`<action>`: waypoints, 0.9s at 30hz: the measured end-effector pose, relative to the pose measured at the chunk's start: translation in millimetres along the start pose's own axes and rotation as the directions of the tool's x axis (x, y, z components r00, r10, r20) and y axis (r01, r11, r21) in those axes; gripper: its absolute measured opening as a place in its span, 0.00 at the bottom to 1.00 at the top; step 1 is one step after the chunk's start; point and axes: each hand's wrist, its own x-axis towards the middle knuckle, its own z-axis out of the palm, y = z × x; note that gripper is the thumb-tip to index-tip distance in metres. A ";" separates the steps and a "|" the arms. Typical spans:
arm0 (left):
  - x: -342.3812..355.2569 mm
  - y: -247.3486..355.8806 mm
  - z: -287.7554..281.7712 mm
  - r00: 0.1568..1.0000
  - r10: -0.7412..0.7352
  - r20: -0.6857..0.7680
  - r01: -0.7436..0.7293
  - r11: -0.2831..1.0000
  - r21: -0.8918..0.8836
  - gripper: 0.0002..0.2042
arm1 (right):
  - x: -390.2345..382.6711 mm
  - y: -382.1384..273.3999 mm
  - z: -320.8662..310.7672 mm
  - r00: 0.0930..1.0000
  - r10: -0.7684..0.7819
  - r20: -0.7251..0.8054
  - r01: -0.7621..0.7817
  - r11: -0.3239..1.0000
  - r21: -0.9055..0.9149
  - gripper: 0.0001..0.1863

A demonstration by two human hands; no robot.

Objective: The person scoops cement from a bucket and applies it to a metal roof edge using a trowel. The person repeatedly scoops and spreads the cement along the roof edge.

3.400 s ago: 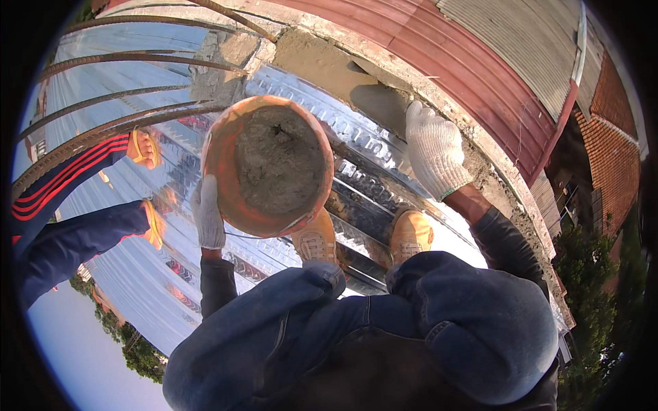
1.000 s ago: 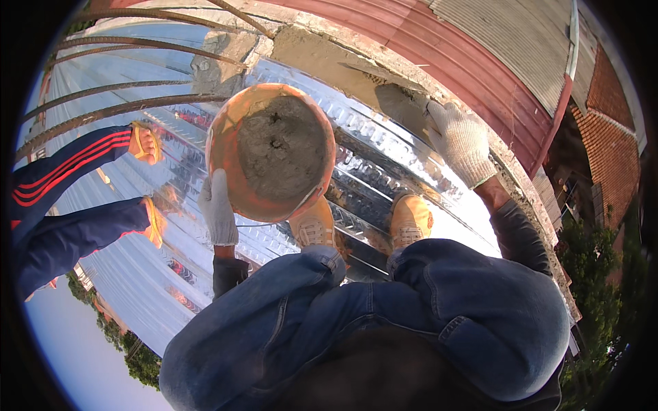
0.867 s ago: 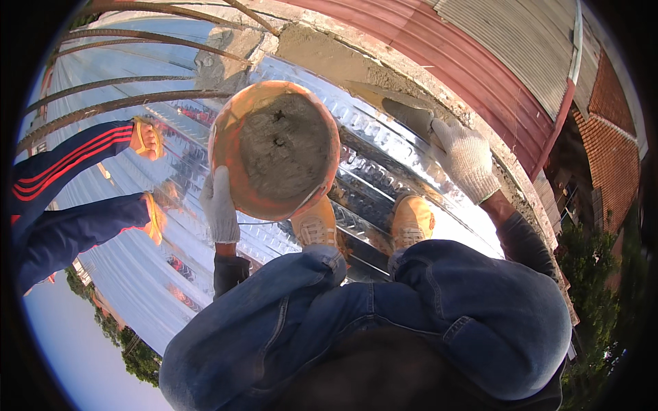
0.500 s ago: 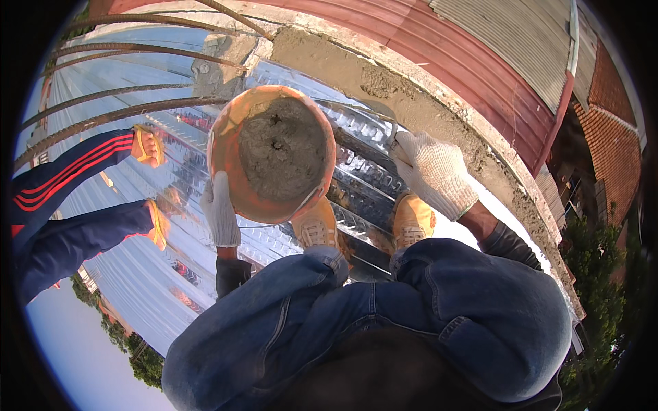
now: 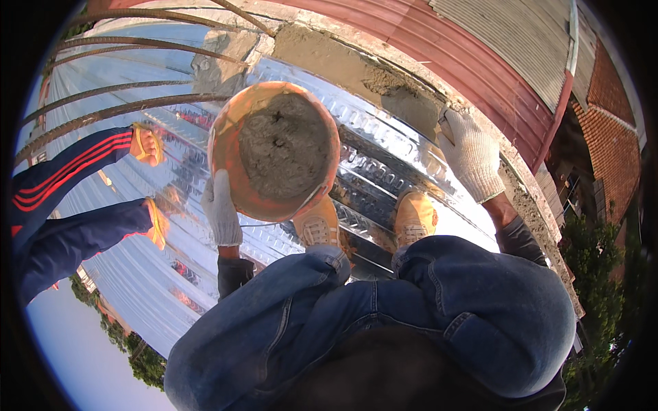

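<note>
An orange bucket [image 5: 229, 175] of wet grey mortar [image 5: 284, 147] tilts toward me between my knees and the wall edge. My left hand [image 5: 223, 212], in a white knit glove, grips its near left rim. My right hand [image 5: 471, 154], gloved the same way, is closed around what looks like a trowel [image 5: 441, 129], mostly hidden by the fingers. That tool meets the mortar strip [image 5: 336, 65] along the wall top. Part of this strip looks smooth, while a rough, lumpy patch lies near the tool.
Shiny ribbed metal decking [image 5: 370, 164] lies under my yellow shoes [image 5: 415, 216]. Bent rebar rods [image 5: 123, 113] reach in from the left, near another person's sandalled foot [image 5: 147, 144]. Past the wall is a red corrugated roof [image 5: 473, 65].
My right hand has moved right, away from the bucket and over to the mortar strip, taking the tool along. My left hand still holds the bucket, which has barely shifted.
</note>
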 end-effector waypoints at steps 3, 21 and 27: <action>-0.7 3.2 3.7 1.000 -0.007 0.016 0.008 0.999 -0.040 0.19 | -12.5 -2.9 -6.7 0.998 -0.028 0.057 0.014 0.972 0.236 0.16; 1.5 -1.7 -5.0 1.000 -0.021 -0.005 0.020 0.998 -0.054 0.19 | 81.1 57.3 -35.7 0.847 -0.142 0.512 0.229 0.967 -0.109 0.30; 2.9 -5.0 -1.9 1.000 -0.024 0.015 0.025 0.997 -0.077 0.20 | 34.0 110.2 -45.5 0.829 -0.140 0.541 0.182 0.983 -0.025 0.28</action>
